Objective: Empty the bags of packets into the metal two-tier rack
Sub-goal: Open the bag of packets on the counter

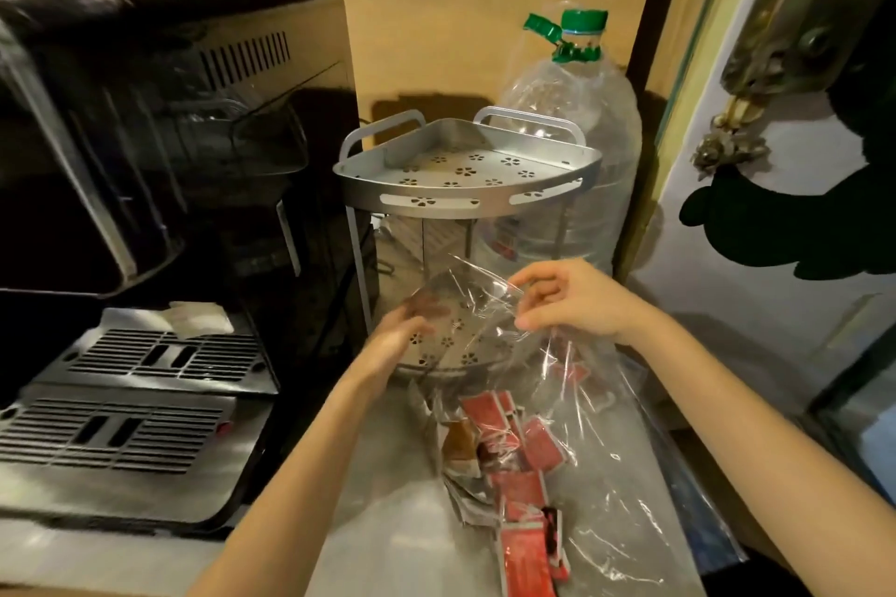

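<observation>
A silver two-tier corner rack (552,185) with flower-shaped holes stands on the counter, and its upper tray holds nothing. A clear plastic bag (596,465) lies in front of the rack, its mouth raised over the lower tier. Red and brown packets (521,456) sit inside the bag on the counter. My left hand (395,337) grips the left side of the bag's mouth. My right hand (567,301) pinches the right side of the mouth between thumb and fingers.
A black coffee machine (160,170) with a slotted drip tray (160,356) fills the left. A large clear water bottle (577,112) with a green cap stands behind the rack. A white door or panel (776,257) is at the right.
</observation>
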A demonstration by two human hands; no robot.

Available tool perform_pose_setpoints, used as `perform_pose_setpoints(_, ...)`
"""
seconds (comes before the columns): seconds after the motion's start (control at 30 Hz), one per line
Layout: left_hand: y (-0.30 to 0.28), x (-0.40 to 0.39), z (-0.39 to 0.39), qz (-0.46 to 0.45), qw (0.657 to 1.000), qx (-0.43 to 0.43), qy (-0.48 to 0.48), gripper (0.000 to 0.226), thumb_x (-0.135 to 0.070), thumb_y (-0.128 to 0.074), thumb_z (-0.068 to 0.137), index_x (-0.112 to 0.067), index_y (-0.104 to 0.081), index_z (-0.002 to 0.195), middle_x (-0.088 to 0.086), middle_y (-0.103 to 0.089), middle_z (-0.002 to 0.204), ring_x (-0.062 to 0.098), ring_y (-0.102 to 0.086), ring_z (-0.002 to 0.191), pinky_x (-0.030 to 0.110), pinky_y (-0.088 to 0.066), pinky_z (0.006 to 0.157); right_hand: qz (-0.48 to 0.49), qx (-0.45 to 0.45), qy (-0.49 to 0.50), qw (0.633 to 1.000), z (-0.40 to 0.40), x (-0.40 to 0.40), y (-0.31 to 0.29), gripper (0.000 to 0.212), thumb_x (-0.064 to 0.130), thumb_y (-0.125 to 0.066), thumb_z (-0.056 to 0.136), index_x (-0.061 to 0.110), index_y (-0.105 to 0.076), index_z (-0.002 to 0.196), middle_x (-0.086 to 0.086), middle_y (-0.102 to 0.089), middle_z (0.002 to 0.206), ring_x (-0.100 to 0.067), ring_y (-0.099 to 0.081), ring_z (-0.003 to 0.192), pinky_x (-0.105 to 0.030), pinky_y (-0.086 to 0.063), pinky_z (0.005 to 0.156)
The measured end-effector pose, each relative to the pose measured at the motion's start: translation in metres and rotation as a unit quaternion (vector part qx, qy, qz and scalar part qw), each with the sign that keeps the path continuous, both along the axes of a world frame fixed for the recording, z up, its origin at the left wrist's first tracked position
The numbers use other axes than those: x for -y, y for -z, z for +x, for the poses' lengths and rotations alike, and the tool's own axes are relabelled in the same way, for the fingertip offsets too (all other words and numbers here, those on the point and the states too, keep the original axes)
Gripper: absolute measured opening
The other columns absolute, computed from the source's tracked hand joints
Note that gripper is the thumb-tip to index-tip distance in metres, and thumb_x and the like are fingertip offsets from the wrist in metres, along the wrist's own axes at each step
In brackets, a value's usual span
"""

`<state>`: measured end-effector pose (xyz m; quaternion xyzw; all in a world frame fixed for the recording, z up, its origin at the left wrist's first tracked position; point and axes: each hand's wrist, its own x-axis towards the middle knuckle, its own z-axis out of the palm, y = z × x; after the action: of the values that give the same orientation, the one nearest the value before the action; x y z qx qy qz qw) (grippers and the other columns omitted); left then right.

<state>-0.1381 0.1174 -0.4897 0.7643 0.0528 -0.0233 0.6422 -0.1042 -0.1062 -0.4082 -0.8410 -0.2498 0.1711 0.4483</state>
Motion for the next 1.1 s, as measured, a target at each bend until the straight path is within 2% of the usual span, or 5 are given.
perform_pose_setpoints(0.17,0.016,-0.005,0.007,-0.046,0.999,-0.023,0.005,0.025,-0.011,-0.063,0.082,-0.012,-0.062,0.107,0.006,-0.073,0.094,0.013,-0.069,0.091,0.021,-0.051,0.083,-0.008,-0.034,0.042,0.998,0.015,0.024,0.016,0.036,0.008,-0.073,0.075,0.026,-0.059,0.103,0.001,-0.072,0.079,-0.012,-0.069,0.078,-0.024,-0.046,0.081)
perform_pose_setpoints(0.37,0.022,-0.005,0.018,-0.094,0.994,-0.027,-0.057,0.035,-0.025,-0.067,0.079,-0.007,-0.063,0.109,0.003,-0.074,0.087,0.012,-0.07,0.083,0.023,-0.05,0.076,-0.101,-0.067,0.06,0.991,0.022,0.031,0.016,0.065,0.031,-0.079,0.068,0.025,-0.048,0.125,-0.003,-0.066,0.107,-0.019,-0.065,0.099,-0.02,-0.05,0.079)
perform_pose_setpoints(0.6,0.014,0.005,0.035,-0.054,0.997,-0.004,-0.061,0.005,-0.02,-0.065,0.082,-0.018,-0.069,0.083,0.0,-0.069,0.075,0.012,-0.065,0.072,0.029,-0.049,0.074,-0.15,0.133,-0.004,0.98,0.023,-0.003,-0.005,0.101,0.04,-0.08,0.065,0.028,-0.021,0.145,0.008,-0.025,0.148,-0.01,-0.023,0.135,-0.032,-0.026,0.111)
perform_pose_setpoints(0.83,0.014,0.021,0.053,-0.017,0.999,0.034,-0.022,0.014,-0.022,-0.068,0.079,-0.021,-0.069,0.065,-0.01,-0.066,0.051,0.01,-0.06,0.058,0.02,-0.044,0.059,-0.211,0.268,-0.115,0.933,0.036,-0.046,-0.015,0.038,0.039,-0.056,0.088,0.025,-0.057,0.123,0.003,-0.051,0.136,-0.015,-0.043,0.127,-0.034,-0.034,0.106)
perform_pose_setpoints(1.1,0.021,0.02,0.053,-0.053,0.999,0.011,0.0,0.007,-0.02,-0.067,0.079,-0.014,-0.07,0.083,-0.011,-0.071,0.062,0.003,-0.065,0.063,0.024,-0.046,0.069,-0.316,0.276,-0.084,0.904,0.065,-0.048,0.017,0.03,0.029,-0.054,0.09,0.023,-0.06,0.12,-0.007,-0.063,0.117,-0.025,-0.057,0.106,-0.033,-0.046,0.089)
